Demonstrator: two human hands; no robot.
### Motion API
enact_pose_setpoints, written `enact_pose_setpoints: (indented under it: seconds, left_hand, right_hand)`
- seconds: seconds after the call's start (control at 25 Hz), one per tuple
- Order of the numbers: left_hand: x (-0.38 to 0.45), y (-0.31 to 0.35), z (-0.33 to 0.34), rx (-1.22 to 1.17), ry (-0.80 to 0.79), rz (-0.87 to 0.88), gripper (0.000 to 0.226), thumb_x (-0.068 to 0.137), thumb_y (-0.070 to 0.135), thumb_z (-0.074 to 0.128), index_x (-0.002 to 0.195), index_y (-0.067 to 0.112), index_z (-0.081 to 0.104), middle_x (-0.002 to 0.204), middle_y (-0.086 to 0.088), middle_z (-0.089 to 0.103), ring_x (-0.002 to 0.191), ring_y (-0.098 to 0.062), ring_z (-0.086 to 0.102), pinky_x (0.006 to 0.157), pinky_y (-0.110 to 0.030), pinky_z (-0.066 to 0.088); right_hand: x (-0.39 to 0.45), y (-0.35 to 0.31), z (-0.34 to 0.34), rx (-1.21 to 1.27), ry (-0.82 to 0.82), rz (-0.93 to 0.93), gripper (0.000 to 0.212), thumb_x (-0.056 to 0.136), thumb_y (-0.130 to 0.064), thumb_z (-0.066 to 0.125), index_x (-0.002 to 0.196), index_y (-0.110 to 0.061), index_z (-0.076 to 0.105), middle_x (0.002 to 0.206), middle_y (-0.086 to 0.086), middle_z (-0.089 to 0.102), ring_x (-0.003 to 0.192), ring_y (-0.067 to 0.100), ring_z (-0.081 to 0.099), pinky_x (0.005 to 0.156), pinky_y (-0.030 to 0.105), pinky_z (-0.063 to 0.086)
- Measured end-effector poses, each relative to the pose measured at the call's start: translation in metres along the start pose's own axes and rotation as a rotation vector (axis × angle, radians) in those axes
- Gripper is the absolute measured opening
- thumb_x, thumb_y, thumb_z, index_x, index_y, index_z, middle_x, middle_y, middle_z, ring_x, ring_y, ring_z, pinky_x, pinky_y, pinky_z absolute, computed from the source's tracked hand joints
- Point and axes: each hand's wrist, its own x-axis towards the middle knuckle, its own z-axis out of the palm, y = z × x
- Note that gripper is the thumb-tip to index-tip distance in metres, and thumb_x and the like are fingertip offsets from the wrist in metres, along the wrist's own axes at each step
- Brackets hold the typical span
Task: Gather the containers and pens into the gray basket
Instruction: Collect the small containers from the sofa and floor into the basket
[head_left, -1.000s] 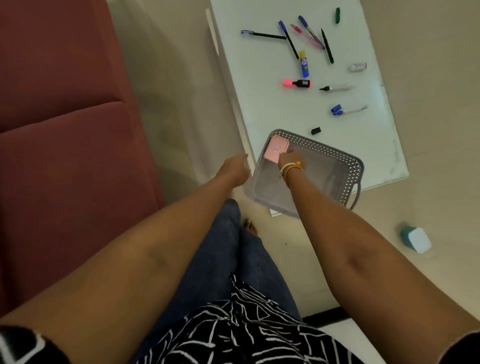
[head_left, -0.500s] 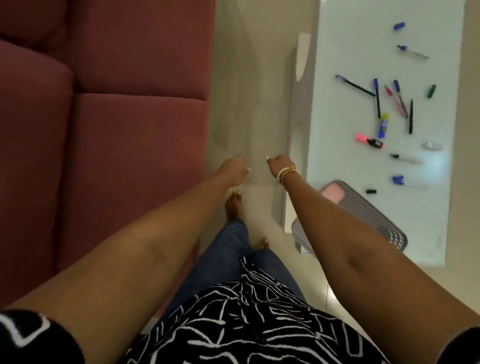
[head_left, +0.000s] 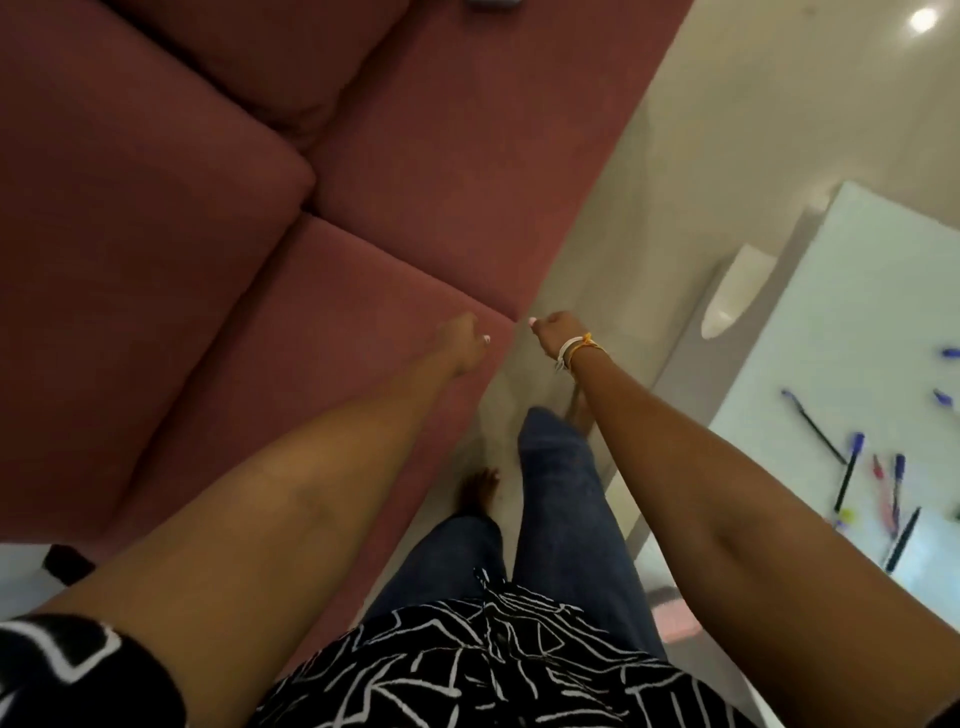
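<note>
1. Head view: both arms reached forward and down, and the two hands hung close together, a narrow gap between them.
2. The left hand (head_left: 460, 338) sat over the front edge of the sofa (head_left: 208, 208), fingers loosely curled and holding nothing; one pale nail showed at its right side.
3. The right hand (head_left: 553, 332) hung just right of the left one, over the floor (head_left: 675, 156). Its fingers were curled in, and nothing showed in its grip. Bracelets (head_left: 574, 349) circled its wrist.
4. The sofa filled the space left of and beyond both hands, its red cushions meeting at a seam beyond the left hand.
5. Nearer than the hands were the person's jeans (head_left: 561, 519), a bare foot (head_left: 478, 491) on the floor and a black-and-white patterned top (head_left: 467, 665).
6. Well to the right of the right hand stood the pale worktop (head_left: 857, 312).
7. The pens (head_left: 852, 478) lay scattered on the worktop, far right of the right forearm: blue-capped ones, black ones and a red one, some crossing or touching.
8. A blurred pinkish patch sat close under the right forearm; I could not tell what it was.
9. The basket did not show clearly in this view.
</note>
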Motion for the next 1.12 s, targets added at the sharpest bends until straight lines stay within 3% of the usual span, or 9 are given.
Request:
enact_pose_setpoints:
  seconds: [0.12, 0.24, 0.32, 0.44, 0.56, 0.76, 0.88, 0.96, 1.12]
  left_hand:
    - [0.039, 0.039, -0.027, -0.164, 0.026, -0.103, 0.052, 0.097, 0.026, 0.051, 0.142, 0.004, 0.038, 0.144, -0.019, 0.045, 0.131, -0.034, 0.045, 0.108, -0.038, 0.036]
    - [0.083, 0.079, -0.060, -0.270, 0.077, -0.165, 0.054, 0.096, 0.027, 0.052, 0.143, 0.005, 0.036, 0.143, -0.019, 0.047, 0.132, -0.033, 0.045, 0.110, -0.037, 0.037]
    - [0.109, 0.103, -0.078, -0.302, 0.086, -0.184, 0.055, 0.096, 0.030, 0.052, 0.144, 0.008, 0.037, 0.140, -0.019, 0.050, 0.129, -0.034, 0.048, 0.108, -0.038, 0.039]
    - [0.149, 0.132, -0.108, -0.345, 0.088, -0.217, 0.055, 0.096, 0.031, 0.051, 0.144, 0.009, 0.036, 0.141, -0.018, 0.050, 0.129, -0.034, 0.048, 0.108, -0.037, 0.039]
    - [0.190, 0.144, -0.135, -0.410, 0.087, -0.241, 0.056, 0.098, 0.032, 0.048, 0.147, 0.009, 0.032, 0.149, -0.016, 0.039, 0.136, -0.033, 0.040, 0.113, -0.039, 0.034]
    - [0.254, 0.150, -0.186, -0.465, 0.079, -0.319, 0.051, 0.098, 0.033, 0.048, 0.142, 0.007, 0.040, 0.145, -0.016, 0.045, 0.130, -0.033, 0.046, 0.109, -0.038, 0.038]
    - [0.288, 0.152, -0.218, -0.506, 0.114, -0.342, 0.049, 0.096, 0.035, 0.050, 0.136, 0.007, 0.047, 0.139, -0.017, 0.051, 0.125, -0.034, 0.051, 0.105, -0.039, 0.042]
    - [0.306, 0.153, -0.233, -0.549, 0.128, -0.374, 0.051, 0.096, 0.036, 0.050, 0.138, 0.008, 0.045, 0.142, -0.016, 0.049, 0.127, -0.033, 0.050, 0.106, -0.038, 0.041]
    - [0.335, 0.155, -0.247, -0.673, 0.211, -0.448, 0.048, 0.097, 0.027, 0.051, 0.139, 0.007, 0.045, 0.142, -0.017, 0.049, 0.128, -0.031, 0.050, 0.107, -0.034, 0.040]
  right_hand:
    - [0.043, -0.034, -0.050, -0.026, -0.054, -0.031, 0.037, 0.096, -0.029, 0.050, 0.067, -0.006, 0.050, 0.069, 0.017, 0.052, 0.075, 0.026, 0.050, 0.074, 0.028, 0.035]
    - [0.095, -0.067, -0.102, -0.086, -0.066, -0.097, 0.046, 0.095, -0.032, 0.052, 0.108, 0.011, 0.062, 0.108, 0.032, 0.062, 0.100, 0.038, 0.061, 0.091, 0.039, 0.048]
    - [0.122, -0.093, -0.137, -0.129, -0.062, -0.132, 0.043, 0.094, -0.030, 0.053, 0.094, 0.012, 0.062, 0.096, 0.027, 0.063, 0.086, 0.033, 0.060, 0.087, 0.037, 0.050]
    - [0.167, -0.136, -0.183, -0.243, -0.049, -0.174, 0.044, 0.095, -0.029, 0.053, 0.055, -0.011, 0.042, 0.076, 0.018, 0.051, 0.079, 0.023, 0.046, 0.073, 0.031, 0.037]
    - [0.216, -0.178, -0.206, -0.358, -0.111, -0.211, 0.042, 0.097, -0.028, 0.047, 0.059, -0.009, 0.045, 0.066, 0.008, 0.043, 0.082, 0.021, 0.039, 0.074, 0.027, 0.028]
    - [0.284, -0.264, -0.220, -0.396, -0.147, -0.219, 0.042, 0.093, -0.030, 0.052, 0.057, -0.011, 0.043, 0.063, 0.008, 0.047, 0.077, 0.022, 0.045, 0.073, 0.029, 0.035]
    - [0.322, -0.307, -0.222, -0.414, -0.191, -0.217, 0.035, 0.091, -0.030, 0.054, 0.085, 0.003, 0.065, 0.089, 0.020, 0.068, 0.083, 0.032, 0.060, 0.084, 0.034, 0.048]
    - [0.349, -0.328, -0.223, -0.399, -0.214, -0.185, 0.040, 0.090, -0.030, 0.055, 0.102, 0.007, 0.065, 0.106, 0.025, 0.069, 0.097, 0.038, 0.065, 0.092, 0.042, 0.052]
    - [0.374, -0.381, -0.235, -0.420, -0.248, -0.192, 0.042, 0.094, -0.022, 0.051, 0.126, 0.005, 0.054, 0.127, 0.018, 0.058, 0.096, 0.021, 0.052, 0.068, 0.022, 0.044]
